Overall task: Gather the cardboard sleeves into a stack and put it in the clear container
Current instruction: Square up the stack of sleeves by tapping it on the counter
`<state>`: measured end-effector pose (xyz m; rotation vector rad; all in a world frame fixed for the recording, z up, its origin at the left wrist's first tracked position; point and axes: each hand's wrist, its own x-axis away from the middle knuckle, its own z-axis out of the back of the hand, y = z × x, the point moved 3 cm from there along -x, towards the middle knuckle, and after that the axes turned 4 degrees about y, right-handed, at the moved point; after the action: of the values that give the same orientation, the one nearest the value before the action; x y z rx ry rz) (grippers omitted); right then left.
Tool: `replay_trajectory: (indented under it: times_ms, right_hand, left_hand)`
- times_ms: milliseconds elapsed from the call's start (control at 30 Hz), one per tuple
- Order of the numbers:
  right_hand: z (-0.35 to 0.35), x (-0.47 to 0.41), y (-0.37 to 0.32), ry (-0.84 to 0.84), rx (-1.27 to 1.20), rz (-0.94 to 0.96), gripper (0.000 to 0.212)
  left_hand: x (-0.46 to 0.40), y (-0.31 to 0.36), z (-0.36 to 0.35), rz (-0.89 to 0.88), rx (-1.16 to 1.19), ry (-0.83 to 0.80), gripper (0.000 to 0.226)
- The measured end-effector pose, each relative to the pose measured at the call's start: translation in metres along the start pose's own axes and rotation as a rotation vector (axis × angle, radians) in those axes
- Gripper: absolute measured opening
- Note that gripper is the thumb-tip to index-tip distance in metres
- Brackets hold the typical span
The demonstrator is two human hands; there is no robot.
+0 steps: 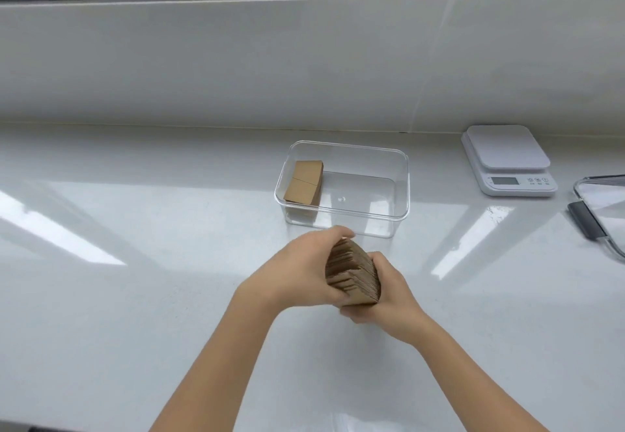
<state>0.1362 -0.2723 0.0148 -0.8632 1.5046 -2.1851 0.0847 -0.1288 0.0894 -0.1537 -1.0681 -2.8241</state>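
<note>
A stack of brown cardboard sleeves (353,274) stands on edge between both hands, just above the white counter. My left hand (301,271) presses its left face, fingers curled over the top. Against the right side and bottom sits my right hand (389,291). Beyond them is the clear container (402,178), a rectangular box with no lid. Another stack of cardboard sleeves (304,183) leans upright against its left wall; the remaining floor of the box is bare.
A white kitchen scale (507,159) sits at the back right. A clear lid with a dark clip (598,215) lies at the right edge. A tiled wall and a window frame rise behind the counter (135,262).
</note>
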Motion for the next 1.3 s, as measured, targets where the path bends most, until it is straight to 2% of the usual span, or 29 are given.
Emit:
replay_trajectory:
  times_ms: [67, 167, 300, 400, 533, 700, 800, 1000, 1067, 1167, 1233, 1300]
  right_hand:
    - [-0.006, -0.001, 0.002, -0.03, -0.201, -0.011, 0.056]
    - [-0.01, -0.005, 0.009, 0.021, -0.258, 0.006, 0.06]
    - [-0.005, -0.004, 0.028, 0.063, -0.183, 0.001, 0.068]
    - [-0.003, 0.001, 0.036, 0.082, -0.061, 0.032, 0.081]
    - [-0.006, 0.001, 0.034, 0.087, -0.072, 0.108, 0.094]
    - [-0.003, 0.002, 0.027, 0.144, -0.055, 0.122, 0.06]
    - [0.0, 0.001, 0.027, 0.164, -0.064, 0.156, 0.054]
    - [0.001, 0.002, 0.027, 0.124, 0.069, 0.164, 0.04]
    - [0.008, 0.002, 0.016, 0.13, 0.2, 0.239, 0.038]
    - [0.018, -0.005, -0.006, 0.167, 0.773, 0.44, 0.044]
    - [0.013, -0.011, -0.011, 0.094, 1.079, 0.391, 0.048]
    - [0.003, -0.014, -0.006, 0.002, 1.2, 0.279, 0.056]
  left_hand:
    - [-0.003, 0.011, -0.003, -0.023, -0.074, -0.013, 0.081]
    - [-0.009, 0.019, -0.017, -0.072, -0.252, 0.008, 0.085]
    - [-0.01, 0.015, -0.043, -0.04, -0.399, 0.01, 0.098]
    - [-0.004, 0.012, -0.062, -0.034, -0.458, -0.001, 0.104]
    - [0.0, 0.012, -0.067, -0.047, -0.486, 0.026, 0.108]
    - [0.0, 0.012, -0.064, -0.086, -0.497, 0.029, 0.106]
    - [-0.002, 0.015, -0.065, -0.13, -0.467, 0.098, 0.103]
    - [-0.005, 0.004, -0.077, -0.136, -0.349, 0.162, 0.108]
    - [-0.002, -0.002, -0.067, -0.12, -0.334, 0.189, 0.114]
    - [0.001, -0.018, -0.06, -0.107, -0.311, 0.257, 0.112]
    - [0.003, -0.039, -0.074, -0.036, -0.347, 0.236, 0.107]
    - [0.005, -0.06, -0.098, 0.096, -0.383, 0.085, 0.112]
